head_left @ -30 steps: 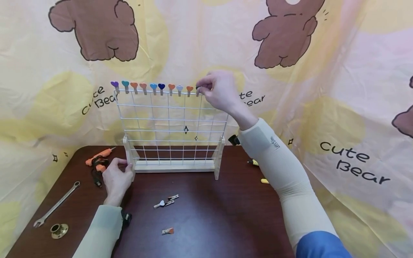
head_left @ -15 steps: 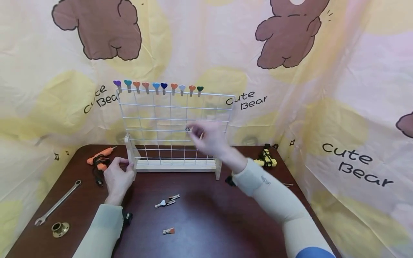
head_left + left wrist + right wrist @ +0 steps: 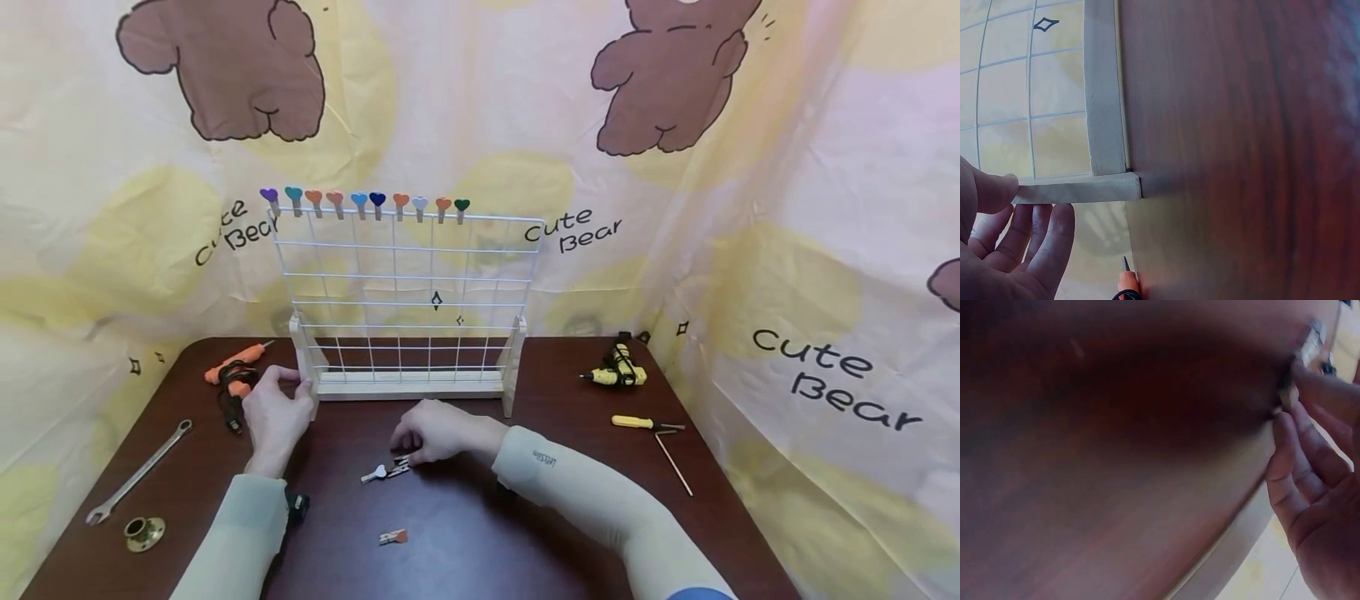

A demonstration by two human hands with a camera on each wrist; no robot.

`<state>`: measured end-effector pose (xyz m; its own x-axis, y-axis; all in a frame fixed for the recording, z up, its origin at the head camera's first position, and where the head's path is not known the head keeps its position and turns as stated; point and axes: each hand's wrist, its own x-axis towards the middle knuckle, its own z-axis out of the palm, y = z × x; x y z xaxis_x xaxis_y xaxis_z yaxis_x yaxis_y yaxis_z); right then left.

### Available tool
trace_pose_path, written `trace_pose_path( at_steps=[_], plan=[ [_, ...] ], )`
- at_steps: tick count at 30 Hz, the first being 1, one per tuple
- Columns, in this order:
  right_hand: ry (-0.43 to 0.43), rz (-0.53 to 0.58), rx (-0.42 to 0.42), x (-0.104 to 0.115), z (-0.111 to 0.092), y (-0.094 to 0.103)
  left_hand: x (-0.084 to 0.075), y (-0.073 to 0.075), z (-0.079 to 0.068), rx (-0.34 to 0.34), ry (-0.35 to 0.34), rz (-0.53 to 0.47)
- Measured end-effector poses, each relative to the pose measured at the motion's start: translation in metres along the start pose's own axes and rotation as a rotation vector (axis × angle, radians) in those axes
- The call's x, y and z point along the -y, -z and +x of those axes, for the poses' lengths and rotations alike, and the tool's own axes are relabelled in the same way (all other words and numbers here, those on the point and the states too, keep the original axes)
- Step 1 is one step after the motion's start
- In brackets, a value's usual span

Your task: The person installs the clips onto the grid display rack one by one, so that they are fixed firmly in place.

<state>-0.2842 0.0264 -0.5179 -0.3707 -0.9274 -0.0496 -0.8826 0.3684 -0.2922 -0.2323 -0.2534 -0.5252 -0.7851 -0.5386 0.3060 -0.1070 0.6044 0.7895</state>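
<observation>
My left hand [image 3: 277,412] holds the left upright of a wooden stand [image 3: 408,395]; in the left wrist view the thumb lies on one side of that upright [image 3: 1085,189] and the fingers on the other. The stand carries a white wire grid [image 3: 431,277]. Along its top wire sits a row of heart clothespins, from a purple one [image 3: 269,197] to a dark green one [image 3: 462,207]. My right hand [image 3: 446,429] is down at the table, pinching a small wooden clothespin [image 3: 1289,395]. Beside it lies a white-heart clothespin [image 3: 375,473]; nearer me is an orange-heart one [image 3: 393,537].
On the left of the table [image 3: 480,550] lie an orange corded tool [image 3: 234,367], a wrench [image 3: 138,473] and a brass flange [image 3: 144,533]. To the right are a yellow corded tool [image 3: 618,371], a yellow-handled screwdriver [image 3: 633,422] and a thin metal rod [image 3: 675,467]. A printed curtain [image 3: 480,100] hangs behind.
My right hand has let go of the dark green clothespin on the top wire and come down to the loose clothespins on the table. The left hand stays on the stand.
</observation>
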Motion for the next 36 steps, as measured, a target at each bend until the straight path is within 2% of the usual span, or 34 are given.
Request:
trace_pose_path(
  at_steps=[3,7,11,16,22,25,28,31,36],
  plan=[
    [0.033,-0.039,0.016,0.001,0.001,-0.005,0.0,0.0,0.0,0.004,0.006,-0.006],
    [0.059,-0.093,-0.013,-0.001,-0.005,-0.002,-0.001,0.0,0.001,0.02,0.021,-0.01],
    [0.022,-0.045,-0.081,-0.006,-0.018,0.01,-0.001,0.0,0.001,0.025,0.02,-0.01],
    [-0.068,0.11,-0.183,-0.014,-0.036,0.031,-0.002,0.0,0.001,0.007,0.008,-0.007],
    [-0.158,0.406,-0.229,-0.025,-0.058,0.045,-0.001,0.0,-0.001,-0.019,-0.018,-0.016],
    [-0.186,0.498,-0.263,-0.028,-0.068,0.054,-0.001,-0.001,-0.001,-0.017,-0.019,-0.021],
    [-0.207,0.561,-0.309,-0.025,-0.077,0.07,-0.001,-0.001,-0.002,-0.012,-0.014,-0.022],
    [-0.191,0.589,-0.356,-0.02,-0.084,0.092,-0.001,-0.001,-0.002,-0.013,-0.013,-0.019],
    [-0.164,0.626,-0.435,-0.006,-0.094,0.146,-0.002,0.0,-0.002,-0.015,-0.016,-0.017]
  ],
)
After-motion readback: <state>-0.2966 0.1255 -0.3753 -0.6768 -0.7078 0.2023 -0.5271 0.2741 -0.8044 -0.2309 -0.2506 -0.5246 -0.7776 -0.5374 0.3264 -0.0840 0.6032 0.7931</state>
